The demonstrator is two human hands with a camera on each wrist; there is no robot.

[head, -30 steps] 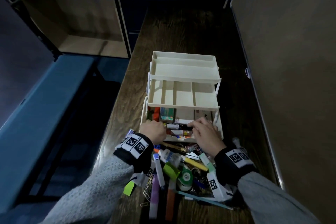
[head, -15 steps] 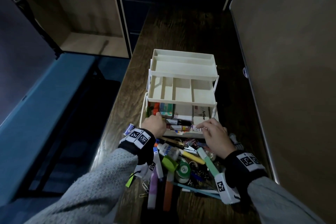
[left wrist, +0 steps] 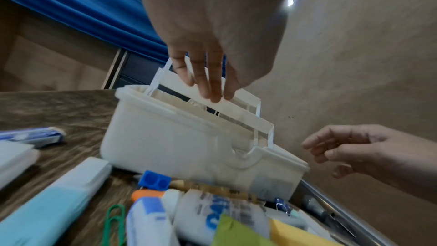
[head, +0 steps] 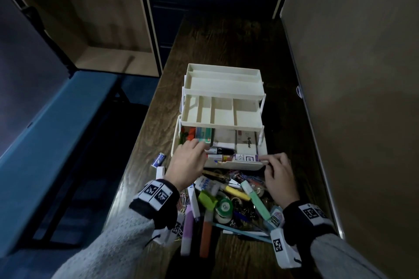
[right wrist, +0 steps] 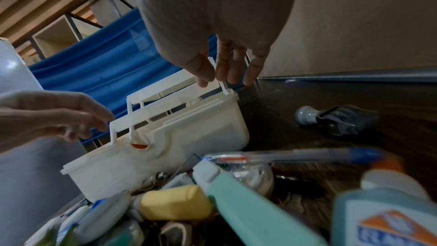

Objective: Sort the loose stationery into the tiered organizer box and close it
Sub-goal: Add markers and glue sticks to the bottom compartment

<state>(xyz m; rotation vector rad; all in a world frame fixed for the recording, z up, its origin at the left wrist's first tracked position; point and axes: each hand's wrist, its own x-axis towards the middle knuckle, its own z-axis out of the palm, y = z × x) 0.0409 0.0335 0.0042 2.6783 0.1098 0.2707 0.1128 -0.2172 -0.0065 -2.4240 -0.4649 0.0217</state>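
Observation:
The cream tiered organizer box (head: 238, 166) stands open on the table, its two upper trays (head: 223, 123) swung back and empty. Small boxes and markers (head: 223, 150) lie in its bottom tier. My left hand (head: 199, 145) reaches over the bottom tier's left part with straight fingers (left wrist: 209, 89) and holds nothing. At the front right corner of the box (right wrist: 189, 147), my right hand (head: 272, 161) hovers with empty, relaxed fingers (right wrist: 223, 70). In front of the box lies the loose stationery pile: a glue bottle (head: 207, 184), highlighters (head: 256, 202) and a tape roll (head: 224, 207).
The dark wooden table (head: 226, 41) is narrow, with a beige wall panel (head: 351, 97) along its right side and a drop to a blue bench (head: 45, 142) on the left. A small blue packet (head: 158, 159) lies left of the box, a grey clip-like item (right wrist: 331, 119) to its right.
My right hand has drawn back out of the bottom tier to the box's front right corner. The left hand has stretched its fingers over the tier's left part.

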